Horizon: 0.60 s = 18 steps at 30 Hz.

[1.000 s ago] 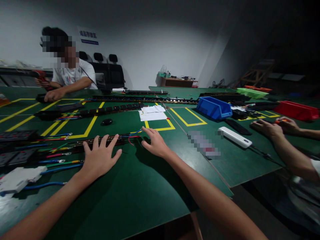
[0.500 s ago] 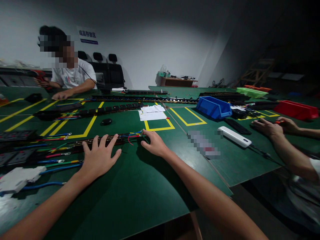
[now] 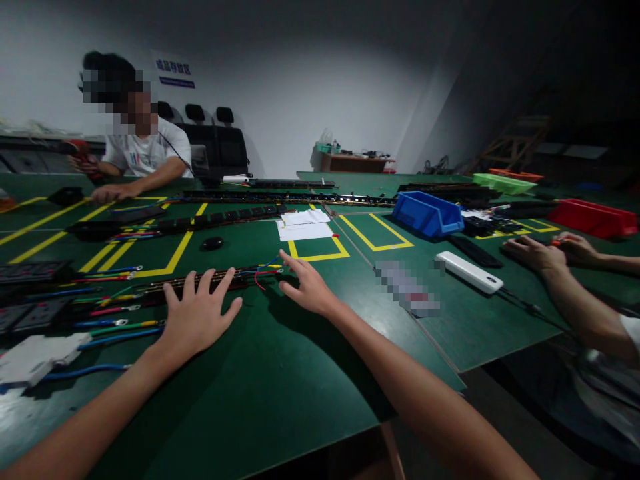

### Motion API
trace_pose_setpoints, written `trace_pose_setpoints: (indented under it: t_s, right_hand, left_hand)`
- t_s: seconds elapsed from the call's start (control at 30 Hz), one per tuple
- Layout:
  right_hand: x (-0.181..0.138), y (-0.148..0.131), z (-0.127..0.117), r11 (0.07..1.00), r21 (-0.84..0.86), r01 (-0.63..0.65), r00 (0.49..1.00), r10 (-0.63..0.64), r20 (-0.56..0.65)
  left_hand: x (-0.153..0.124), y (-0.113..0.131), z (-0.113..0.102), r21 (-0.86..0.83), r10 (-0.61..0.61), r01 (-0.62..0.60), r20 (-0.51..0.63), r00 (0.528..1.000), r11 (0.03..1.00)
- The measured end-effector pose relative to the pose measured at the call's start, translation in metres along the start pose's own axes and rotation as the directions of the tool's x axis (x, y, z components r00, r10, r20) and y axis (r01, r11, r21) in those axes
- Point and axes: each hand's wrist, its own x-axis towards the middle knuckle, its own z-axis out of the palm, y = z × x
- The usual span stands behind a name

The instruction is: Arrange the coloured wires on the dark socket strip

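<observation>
My left hand (image 3: 203, 310) lies with its fingers spread over a long dark strip (image 3: 165, 285) with copper-coloured lines, palm down. My right hand (image 3: 306, 285) reaches to the strip's right end, its thumb apart from the stretched fingers. Its fingertips are at the tip of a thin blue wire (image 3: 270, 263), which bends upward; no closed grip shows. A thin red wire (image 3: 259, 280) curls down beside it, and a yellow wire (image 3: 270, 267) with a ring terminal points right. The part of the strip under my left hand is hidden.
At left lie black socket modules (image 3: 37, 313), coloured cables with ring lugs (image 3: 117, 323) and a white block (image 3: 43, 357). A blue bin (image 3: 427, 215), papers (image 3: 305, 225) and a white device (image 3: 469, 272) lie beyond. Co-workers' hands (image 3: 537, 253) are at right; another person (image 3: 145, 150) sits opposite.
My right hand has shifted slightly left and up, and the blue wire's tip now bends higher. My left hand stays put. The person opposite has moved a hand a little left.
</observation>
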Motion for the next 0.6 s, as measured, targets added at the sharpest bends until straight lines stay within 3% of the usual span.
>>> trace_pose_setpoints:
  t_s: [0.33,0.6]
  right_hand:
    - [0.0024,0.0049,0.0049,0.992,-0.106,-0.063,0.99,0.049,-0.129]
    - [0.0026,0.0016,0.004,0.96,-0.261,-0.099,0.995,0.091,-0.041]
  left_hand:
    - [0.0013,-0.0033,0.0023,-0.031,0.011,-0.011,0.001,1.0,0.999]
    - [-0.0001,-0.0022,0.0014,-0.046,0.006,-0.005,0.006,1.0,0.999]
